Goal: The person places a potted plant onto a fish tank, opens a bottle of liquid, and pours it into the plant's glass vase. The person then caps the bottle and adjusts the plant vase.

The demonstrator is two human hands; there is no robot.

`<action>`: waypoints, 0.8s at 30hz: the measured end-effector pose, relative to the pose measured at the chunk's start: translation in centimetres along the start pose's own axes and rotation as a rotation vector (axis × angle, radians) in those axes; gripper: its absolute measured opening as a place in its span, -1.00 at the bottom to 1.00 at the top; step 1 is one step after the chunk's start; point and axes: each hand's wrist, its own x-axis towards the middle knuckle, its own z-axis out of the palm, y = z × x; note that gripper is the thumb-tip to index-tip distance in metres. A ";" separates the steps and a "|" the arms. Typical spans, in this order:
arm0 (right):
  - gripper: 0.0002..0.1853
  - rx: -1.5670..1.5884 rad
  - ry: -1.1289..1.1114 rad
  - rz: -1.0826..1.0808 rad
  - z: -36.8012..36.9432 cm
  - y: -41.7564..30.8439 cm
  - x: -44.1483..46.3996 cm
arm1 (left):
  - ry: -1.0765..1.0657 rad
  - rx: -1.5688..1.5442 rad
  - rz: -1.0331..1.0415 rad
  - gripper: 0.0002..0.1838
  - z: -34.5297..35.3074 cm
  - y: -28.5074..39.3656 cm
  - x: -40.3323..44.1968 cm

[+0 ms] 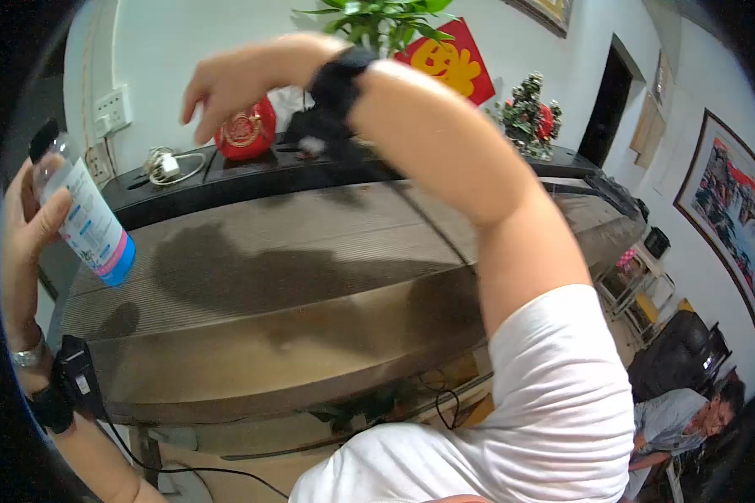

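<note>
In the head view, we hold the labelled bottle (95,220) tilted in our left hand (27,220), fingers wrapped around it, at the left end of the table (377,293). Our raised right hand (247,74), bent fingers parted and empty, appears near the red ornament (247,134).

The white shirt (558,394) is short-sleeved. Black bands (339,86) sit left and right; the left adds a silver bracelet (29,355), black box (76,367) and cable (184,470).

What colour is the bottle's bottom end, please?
The bottle's bottom end is blue, best seen in the head view.
</note>
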 end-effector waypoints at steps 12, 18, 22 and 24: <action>-0.57 -0.112 0.460 1.285 -7.4 20.5 -35.4 | -0.118 -0.089 0.183 -0.25 7.1 12.6 2.4; -0.48 -0.266 0.507 1.585 -4.3 25.8 -38.9 | -0.272 -0.147 0.040 -0.35 10.8 15.6 3.0; -0.46 -0.193 0.590 1.571 -3.3 27.7 -39.2 | -0.264 -0.192 0.050 -0.41 12.9 14.4 3.3; -0.47 -0.192 0.618 1.561 -2.9 28.4 -39.7 | -0.225 -0.163 0.034 -0.45 13.4 14.6 2.9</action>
